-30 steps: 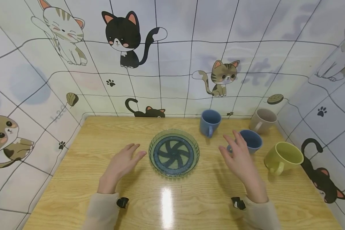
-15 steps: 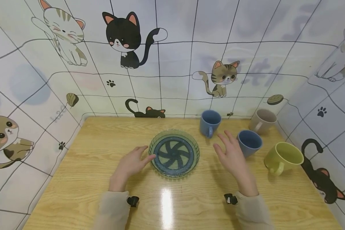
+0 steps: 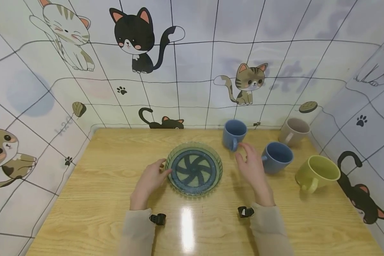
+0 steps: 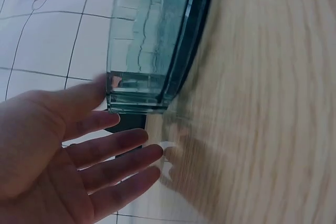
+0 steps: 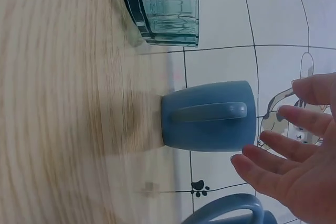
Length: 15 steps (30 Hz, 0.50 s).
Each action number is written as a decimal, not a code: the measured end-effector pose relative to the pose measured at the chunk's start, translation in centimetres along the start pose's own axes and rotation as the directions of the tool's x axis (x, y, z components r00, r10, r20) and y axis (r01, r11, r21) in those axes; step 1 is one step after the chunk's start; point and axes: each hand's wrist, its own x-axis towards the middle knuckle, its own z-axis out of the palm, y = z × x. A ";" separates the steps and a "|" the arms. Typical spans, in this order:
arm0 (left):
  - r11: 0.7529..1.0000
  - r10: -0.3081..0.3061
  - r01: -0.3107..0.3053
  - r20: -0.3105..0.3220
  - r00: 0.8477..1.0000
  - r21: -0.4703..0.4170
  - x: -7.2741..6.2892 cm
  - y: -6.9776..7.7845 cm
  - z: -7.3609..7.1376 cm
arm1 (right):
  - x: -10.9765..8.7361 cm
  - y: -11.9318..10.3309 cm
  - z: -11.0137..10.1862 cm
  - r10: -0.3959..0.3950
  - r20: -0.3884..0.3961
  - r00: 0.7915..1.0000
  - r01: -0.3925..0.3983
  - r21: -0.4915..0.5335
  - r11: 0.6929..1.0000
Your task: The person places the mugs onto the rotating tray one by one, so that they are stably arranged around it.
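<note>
A round green glass dish [image 3: 193, 169] with a fluted wall and a dark swirl pattern sits mid-table. At its left edge is my left hand [image 3: 150, 179], fingers extended. In the left wrist view, the thumb comes up against the dish rim [image 4: 139, 95], while the other fingers spread below; whether they touch is unclear. My right hand [image 3: 251, 169] hovers right of the dish with loosely spread fingers, holding nothing. Just beyond its fingertips stands an upright blue mug [image 3: 234, 132], handle toward me. A second blue mug [image 3: 276, 160] stands close to this hand's right side.
To the right, a yellow mug [image 3: 318, 174] and a greyish-pink mug [image 3: 294, 132] stand upright. The wooden table [image 3: 99, 192] backs onto a wall covering [image 3: 195, 78] printed with cats, which also folds along both sides.
My left hand has moved right to the dish's left edge. My right hand has shifted left, away from the second blue mug. The dish and mugs have stayed put; the head view tilts slightly.
</note>
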 end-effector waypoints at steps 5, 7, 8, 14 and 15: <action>0.999 -0.012 0.011 -0.028 1.000 -0.053 0.0 0.1 0.0 | 0.7 0.3 0.6 0.051 -0.033 0.998 -0.048 0.087 0.995; 0.997 -0.012 0.010 -0.038 0.999 -0.072 0.0 0.1 0.1 | 0.9 0.5 0.8 0.080 -0.038 0.996 -0.075 0.119 0.990; 0.996 -0.011 0.007 -0.042 0.999 -0.084 0.0 0.0 0.2 | 1.0 0.6 1.0 0.094 -0.042 0.995 -0.088 0.136 0.987; 0.986 -0.044 0.034 -0.060 0.997 -0.164 0.1 0.2 0.6 | 1.8 1.1 1.6 0.141 -0.061 0.988 -0.124 0.221 0.967; 0.984 -0.047 0.035 -0.064 0.997 -0.175 0.2 0.3 0.7 | 1.9 1.2 1.7 0.151 -0.061 0.987 -0.133 0.232 0.963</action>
